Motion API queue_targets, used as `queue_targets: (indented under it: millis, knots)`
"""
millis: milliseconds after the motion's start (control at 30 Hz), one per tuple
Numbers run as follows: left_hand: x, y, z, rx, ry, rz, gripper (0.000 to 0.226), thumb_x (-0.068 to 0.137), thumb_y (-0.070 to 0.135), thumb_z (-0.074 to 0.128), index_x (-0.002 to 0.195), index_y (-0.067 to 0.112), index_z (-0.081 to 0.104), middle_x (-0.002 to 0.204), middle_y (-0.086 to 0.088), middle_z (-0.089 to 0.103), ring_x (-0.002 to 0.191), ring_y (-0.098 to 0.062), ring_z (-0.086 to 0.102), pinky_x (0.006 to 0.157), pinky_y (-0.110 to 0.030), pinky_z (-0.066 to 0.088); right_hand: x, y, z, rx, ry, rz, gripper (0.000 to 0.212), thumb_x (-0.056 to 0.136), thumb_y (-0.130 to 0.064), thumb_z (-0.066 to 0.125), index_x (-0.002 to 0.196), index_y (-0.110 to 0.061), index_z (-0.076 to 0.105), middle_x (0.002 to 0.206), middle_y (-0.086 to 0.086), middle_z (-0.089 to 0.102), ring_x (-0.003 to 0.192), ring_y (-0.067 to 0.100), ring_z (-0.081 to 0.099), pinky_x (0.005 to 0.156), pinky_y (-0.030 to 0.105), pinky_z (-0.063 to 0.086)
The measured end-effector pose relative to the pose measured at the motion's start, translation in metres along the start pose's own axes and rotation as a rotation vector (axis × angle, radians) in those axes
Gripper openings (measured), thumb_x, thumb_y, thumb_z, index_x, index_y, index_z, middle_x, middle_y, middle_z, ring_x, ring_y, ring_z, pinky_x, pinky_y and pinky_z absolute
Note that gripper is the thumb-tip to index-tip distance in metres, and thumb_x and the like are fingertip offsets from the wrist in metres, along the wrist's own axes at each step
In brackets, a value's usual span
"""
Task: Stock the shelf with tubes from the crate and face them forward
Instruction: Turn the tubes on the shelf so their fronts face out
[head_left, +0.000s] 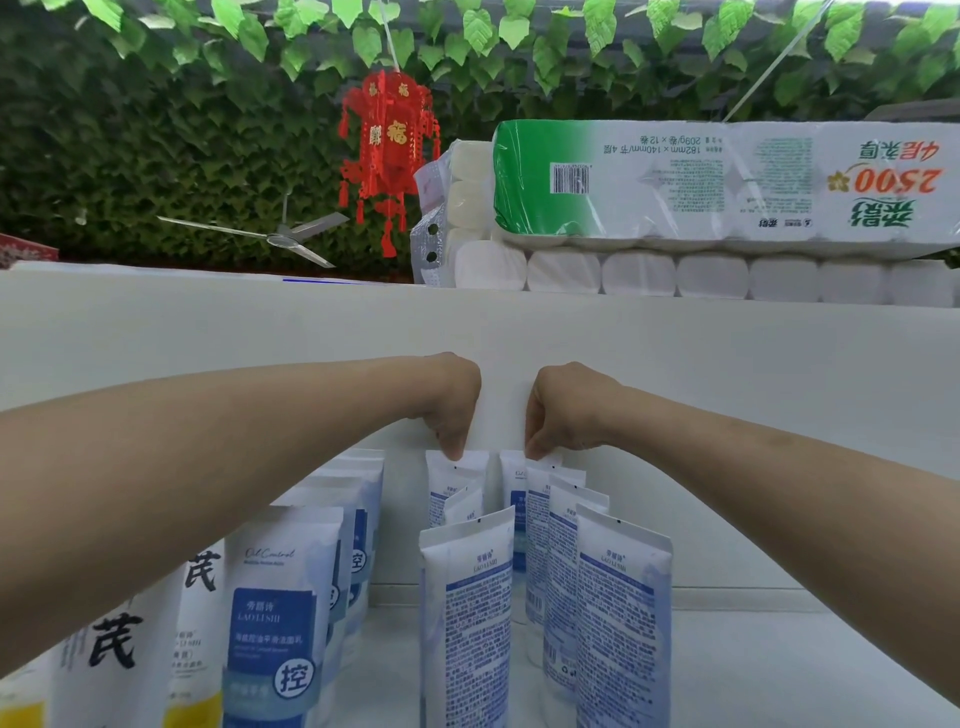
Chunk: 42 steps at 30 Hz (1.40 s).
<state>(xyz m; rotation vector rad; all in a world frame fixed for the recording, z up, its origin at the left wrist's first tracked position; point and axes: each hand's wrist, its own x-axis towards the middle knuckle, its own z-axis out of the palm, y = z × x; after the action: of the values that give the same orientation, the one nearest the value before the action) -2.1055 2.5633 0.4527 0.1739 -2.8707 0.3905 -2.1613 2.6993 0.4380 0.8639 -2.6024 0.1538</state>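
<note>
Your left hand (453, 410) pinches the top crimp of the rearmost tube (457, 475) in 1 row, fingers curled tight on it. Your right hand (563, 415) pinches the rear tube (543, 470) of the neighbouring row the same way. Both tubes stand just in front of the shelf's back wall (727, 395).

The likely trouble is a topple. The tubes look tall, narrow and cap-down, and a slanted tube (464, 506) already leans just out from the wall. A tug sideways could tip it and the front tubes (465, 623) standing farthest from the wall. Both forearms cross above those front tubes, so dropping your wrists could sweep them over. These 2 rows show fine print toward you, so they may end up faced the wrong way.

Left along the wall stands a row of Oil Control tubes (275, 613), labels toward you. Above the wall lie toilet roll packs (727, 182). Beyond it hangs a red lantern (389, 140). No crate is in view.
</note>
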Motion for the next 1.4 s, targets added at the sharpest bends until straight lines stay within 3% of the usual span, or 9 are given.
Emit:
queue_targets:
  millis: [367, 533, 833, 1067, 1133, 1233, 1300, 1400]
  knots:
    - [0.006, -0.002, 0.003, -0.028, -0.017, -0.015, 0.040, 0.083, 0.032, 0.076, 0.116, 0.010, 0.068, 0.116, -0.006, 0.068, 0.107, -0.024, 0.063, 0.090, -0.027, 0.046, 0.002, 0.001, 0.002, -0.015, 0.023, -0.018, 0.014, 0.075, -0.027, 0.083, 0.086, -0.020, 0.078, 0.084, -0.003, 0.070, 0.084, 0.018, 0.065, 0.068, 0.026, 0.052]
    - [0.010, -0.004, 0.004, -0.035, -0.039, -0.018, 0.041, 0.081, 0.032, 0.077, 0.114, 0.009, 0.069, 0.113, -0.007, 0.069, 0.105, -0.026, 0.064, 0.094, -0.030, 0.050, 0.001, 0.002, 0.001, -0.003, 0.025, -0.030, 0.012, 0.073, -0.026, 0.083, 0.084, -0.022, 0.078, 0.071, -0.011, 0.063, 0.081, 0.014, 0.062, 0.070, 0.027, 0.053]
    - [0.007, 0.001, 0.000, -0.005, -0.051, -0.012, 0.039, 0.080, 0.031, 0.079, 0.112, 0.010, 0.069, 0.102, -0.003, 0.063, 0.092, -0.019, 0.055, 0.084, -0.025, 0.044, 0.003, 0.001, -0.001, 0.039, 0.012, -0.007, 0.020, 0.072, -0.032, 0.084, 0.087, -0.019, 0.077, 0.090, -0.002, 0.072, 0.089, 0.019, 0.065, 0.078, 0.031, 0.055]
    - [-0.003, -0.004, -0.005, -0.081, -0.126, -0.044, 0.047, 0.079, 0.037, 0.078, 0.114, 0.006, 0.068, 0.113, -0.008, 0.068, 0.103, -0.026, 0.063, 0.083, -0.031, 0.052, -0.008, 0.006, -0.023, 0.190, -0.082, -0.026, 0.027, 0.078, -0.043, 0.079, 0.093, -0.020, 0.076, 0.094, -0.004, 0.073, 0.091, 0.014, 0.062, 0.080, 0.028, 0.051]
    - [-0.008, -0.010, -0.012, -0.143, -0.122, -0.065, 0.046, 0.080, 0.040, 0.077, 0.109, 0.006, 0.069, 0.104, -0.006, 0.067, 0.092, -0.025, 0.061, 0.079, -0.032, 0.052, -0.016, 0.008, -0.033, 0.289, -0.149, -0.062, 0.026, 0.080, -0.048, 0.076, 0.089, -0.023, 0.076, 0.090, -0.005, 0.072, 0.085, 0.013, 0.059, 0.079, 0.031, 0.051]
    - [-0.016, -0.019, -0.019, -0.210, -0.090, -0.101, 0.037, 0.082, 0.047, 0.072, 0.086, 0.011, 0.072, 0.085, -0.002, 0.061, 0.076, -0.021, 0.053, 0.069, -0.029, 0.048, -0.027, 0.006, -0.044, 0.300, -0.262, -0.082, 0.030, 0.088, -0.056, 0.061, 0.092, -0.030, 0.076, 0.087, -0.008, 0.071, 0.083, 0.011, 0.055, 0.073, 0.028, 0.045]
    - [-0.021, -0.022, -0.019, -0.243, -0.148, -0.127, 0.041, 0.084, 0.053, 0.068, 0.073, 0.013, 0.070, 0.075, 0.000, 0.057, 0.069, -0.019, 0.046, 0.061, -0.027, 0.042, -0.033, 0.004, -0.047, 0.273, -0.332, -0.085, 0.035, 0.092, -0.058, 0.054, 0.096, -0.032, 0.076, 0.089, -0.008, 0.071, 0.084, 0.011, 0.054, 0.074, 0.027, 0.043]
    - [-0.030, -0.019, -0.017, -0.247, -0.249, -0.172, 0.049, 0.085, 0.060, 0.062, 0.069, 0.014, 0.071, 0.071, 0.002, 0.054, 0.065, -0.018, 0.041, 0.063, -0.028, 0.039, -0.039, 0.001, -0.046, 0.233, -0.399, -0.076, 0.042, 0.094, -0.060, 0.048, 0.100, -0.030, 0.077, 0.093, -0.006, 0.071, 0.084, 0.011, 0.054, 0.073, 0.026, 0.042]
